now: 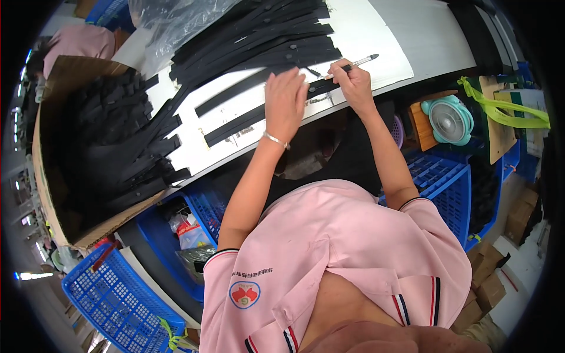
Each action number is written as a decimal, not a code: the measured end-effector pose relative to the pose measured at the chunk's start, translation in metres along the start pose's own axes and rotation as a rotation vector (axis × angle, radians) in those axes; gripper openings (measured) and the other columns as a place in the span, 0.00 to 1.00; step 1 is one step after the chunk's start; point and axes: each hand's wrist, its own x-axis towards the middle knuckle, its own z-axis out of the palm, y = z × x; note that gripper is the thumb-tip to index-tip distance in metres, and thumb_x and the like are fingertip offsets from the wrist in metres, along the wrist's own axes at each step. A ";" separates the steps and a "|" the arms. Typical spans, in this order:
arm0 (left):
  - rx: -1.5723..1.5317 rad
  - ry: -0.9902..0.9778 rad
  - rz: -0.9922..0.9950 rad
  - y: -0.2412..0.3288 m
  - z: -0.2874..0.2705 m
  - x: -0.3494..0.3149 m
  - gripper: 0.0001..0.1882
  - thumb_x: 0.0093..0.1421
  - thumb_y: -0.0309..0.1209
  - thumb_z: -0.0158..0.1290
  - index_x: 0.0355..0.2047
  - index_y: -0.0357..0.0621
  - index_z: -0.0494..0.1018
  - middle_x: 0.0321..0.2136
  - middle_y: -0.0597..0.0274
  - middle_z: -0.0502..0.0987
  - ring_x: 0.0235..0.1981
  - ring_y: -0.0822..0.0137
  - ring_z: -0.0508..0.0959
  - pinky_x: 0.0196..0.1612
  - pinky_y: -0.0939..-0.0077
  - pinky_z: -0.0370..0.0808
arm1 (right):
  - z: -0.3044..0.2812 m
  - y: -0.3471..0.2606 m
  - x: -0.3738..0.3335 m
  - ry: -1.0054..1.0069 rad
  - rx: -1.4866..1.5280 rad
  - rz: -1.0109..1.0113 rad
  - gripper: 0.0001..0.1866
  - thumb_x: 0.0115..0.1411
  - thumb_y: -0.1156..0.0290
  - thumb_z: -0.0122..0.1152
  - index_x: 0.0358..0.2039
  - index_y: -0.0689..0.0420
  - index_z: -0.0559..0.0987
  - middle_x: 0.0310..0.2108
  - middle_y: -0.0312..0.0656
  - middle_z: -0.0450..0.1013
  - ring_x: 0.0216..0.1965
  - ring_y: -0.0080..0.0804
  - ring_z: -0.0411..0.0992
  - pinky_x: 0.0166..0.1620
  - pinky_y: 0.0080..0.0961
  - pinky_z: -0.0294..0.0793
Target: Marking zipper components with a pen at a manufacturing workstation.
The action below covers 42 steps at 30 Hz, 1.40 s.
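My right hand [355, 88] is closed around a slim pen [364, 60], which slants up and to the right. Its lower end points toward a black fabric strip [321, 87] along the table's near edge. My left hand [285, 97] lies with fingers stretched out over the black strips, a light bracelet at its wrist. Another black strip [229, 99] runs parallel behind the near one. Both rest on a white board [376, 44]. Beyond them lies a heap of black strips [253, 38], several with small round dark spots.
At the left, a cardboard box [50, 194] overflows with black strips. Clear plastic sheeting [176, 23] lies at the back. Blue crates [120, 303] stand below the table on both sides. A turquoise fan [450, 120] is at the right. Another person [82, 44] is at the far left.
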 end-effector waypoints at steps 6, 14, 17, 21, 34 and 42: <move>0.047 0.071 -0.008 -0.005 0.008 0.028 0.10 0.62 0.32 0.58 0.40 0.40 0.81 0.46 0.54 0.81 0.49 0.51 0.78 0.60 0.54 0.67 | -0.003 0.002 -0.002 -0.026 -0.062 -0.040 0.11 0.67 0.70 0.60 0.31 0.64 0.82 0.21 0.35 0.76 0.24 0.14 0.69 0.28 0.20 0.68; -0.006 0.117 0.021 0.024 0.023 0.005 0.06 0.52 0.27 0.65 0.32 0.44 0.83 0.36 0.65 0.81 0.42 0.59 0.77 0.51 0.65 0.69 | -0.001 0.003 0.001 -0.016 -0.089 -0.120 0.11 0.65 0.69 0.61 0.31 0.64 0.81 0.23 0.39 0.77 0.21 0.21 0.70 0.26 0.22 0.68; -0.014 0.120 0.003 0.024 0.025 0.004 0.06 0.52 0.26 0.65 0.31 0.45 0.83 0.35 0.66 0.81 0.41 0.61 0.76 0.48 0.65 0.69 | -0.001 0.006 0.001 -0.032 -0.142 -0.132 0.11 0.65 0.68 0.61 0.31 0.64 0.81 0.23 0.40 0.77 0.21 0.23 0.71 0.26 0.23 0.68; -0.001 0.143 0.013 0.024 0.026 0.001 0.06 0.52 0.26 0.65 0.31 0.45 0.83 0.35 0.67 0.80 0.41 0.61 0.76 0.48 0.66 0.68 | 0.002 0.008 0.000 -0.016 -0.171 -0.188 0.11 0.65 0.68 0.62 0.32 0.63 0.82 0.23 0.41 0.77 0.20 0.25 0.72 0.26 0.24 0.69; -0.003 0.183 0.041 0.025 0.027 0.001 0.05 0.50 0.26 0.65 0.29 0.44 0.82 0.35 0.66 0.77 0.41 0.61 0.75 0.49 0.62 0.67 | -0.005 0.008 -0.005 -0.076 -0.100 -0.155 0.09 0.64 0.70 0.63 0.30 0.62 0.82 0.20 0.35 0.76 0.21 0.18 0.71 0.26 0.21 0.68; 0.112 0.125 -0.021 0.027 0.022 -0.002 0.17 0.49 0.30 0.68 0.41 0.49 0.82 0.50 0.60 0.75 0.54 0.54 0.72 0.59 0.57 0.63 | -0.008 0.007 -0.006 -0.132 -0.174 -0.147 0.12 0.64 0.68 0.61 0.27 0.62 0.81 0.19 0.40 0.77 0.21 0.26 0.76 0.27 0.24 0.72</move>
